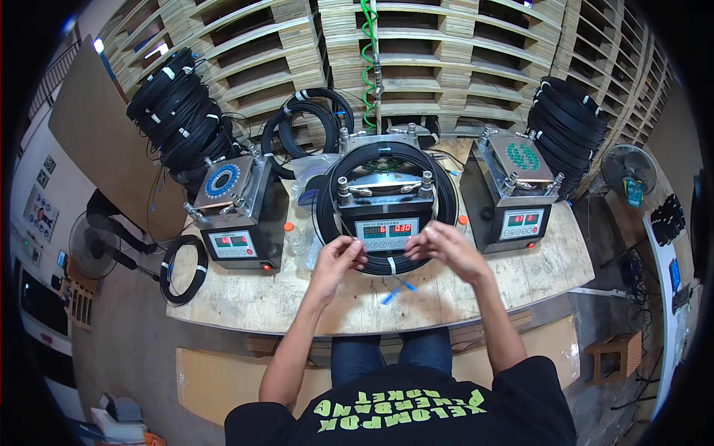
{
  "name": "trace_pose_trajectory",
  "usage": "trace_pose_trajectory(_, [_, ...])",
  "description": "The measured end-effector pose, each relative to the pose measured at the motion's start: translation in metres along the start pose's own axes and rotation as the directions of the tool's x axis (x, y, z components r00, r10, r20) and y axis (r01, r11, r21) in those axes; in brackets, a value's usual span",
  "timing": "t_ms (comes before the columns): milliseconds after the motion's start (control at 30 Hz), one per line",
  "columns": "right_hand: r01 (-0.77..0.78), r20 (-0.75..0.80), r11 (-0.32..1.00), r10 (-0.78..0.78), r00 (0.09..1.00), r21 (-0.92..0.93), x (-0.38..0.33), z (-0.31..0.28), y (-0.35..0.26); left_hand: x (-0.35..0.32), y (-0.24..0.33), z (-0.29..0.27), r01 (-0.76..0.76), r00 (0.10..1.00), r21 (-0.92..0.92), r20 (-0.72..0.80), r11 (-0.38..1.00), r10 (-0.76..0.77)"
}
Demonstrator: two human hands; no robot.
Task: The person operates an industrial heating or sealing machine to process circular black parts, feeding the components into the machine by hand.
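The black cable coil point(448, 197) around the middle machine point(388, 209) looks like smooth plastic with a soft sheen; that machine has shiny metal posts point(427, 183); the left machine point(239, 212) and right machine point(513, 197) have polished metal tops point(501, 146); the tabletop point(245, 305) is matt wood; the far pallets point(464, 24) are rough wood; the near shirt point(513, 412) is matt cloth.

A wooden table point(249, 308) carries three boxy machines point(387, 210) and black cable coils point(448, 201).

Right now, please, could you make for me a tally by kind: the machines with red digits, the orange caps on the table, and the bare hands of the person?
Machines with red digits: 3
Orange caps: 2
Bare hands: 2
Total: 7
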State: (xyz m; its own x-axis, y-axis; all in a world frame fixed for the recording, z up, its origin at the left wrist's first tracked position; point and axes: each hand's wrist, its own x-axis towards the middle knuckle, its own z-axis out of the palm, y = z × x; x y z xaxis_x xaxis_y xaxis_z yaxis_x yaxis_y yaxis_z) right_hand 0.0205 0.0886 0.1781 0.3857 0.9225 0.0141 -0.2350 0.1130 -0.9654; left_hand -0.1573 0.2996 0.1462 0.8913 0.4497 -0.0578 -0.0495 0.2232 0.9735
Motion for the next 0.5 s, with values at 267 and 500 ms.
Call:
trace_pose_trajectory(267, [0.023, -0.062, 0.985, -0.034, 0.997, -0.172, 0.016, 0.041, 0.023, -0.005, 0.013, 0.050, 0.159, 0.978, -0.009, 0.137, 0.987, -0.156])
trace_pose_trajectory(500, [0.050, -0.014, 0.859, -0.066, 0.998, -0.509, -0.005, 0.020, 0.003, -0.015, 0.041, 0.019, -0.015, 0.945, 0.291, 0.318, 0.957, -0.082])
